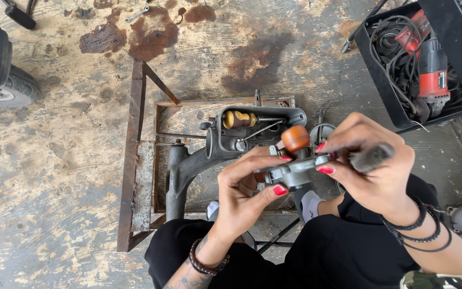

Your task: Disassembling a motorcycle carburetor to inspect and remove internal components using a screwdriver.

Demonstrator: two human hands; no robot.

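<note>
The person sits on the stained concrete floor (54, 176) with the legs in black trousers. The left hand (244, 190) is curled around a small grey metal part (295, 172), with the thumb under it and the fingers closed over its near edge. On top of this part sits an orange round piece (295, 138), which looks like a small roller or knob. The right hand (372, 168) is also closed: it grips a dark grey tool handle (372, 157), and its fingertips touch the right end of the metal part. What the tip of the tool does is hidden behind the fingers.

The part is held in the air between both hands, just above the knees and in front of a grey cast metal machine body (225, 144). This body lies inside a rusty steel frame (135, 160) on the floor, and its open housing shows a yellow piece (236, 119) inside. At the upper right stands a black crate (397, 101) with a red power tool (431, 69) and a coiled cable. At the upper left a small wheel (14, 88) is partly seen.
</note>
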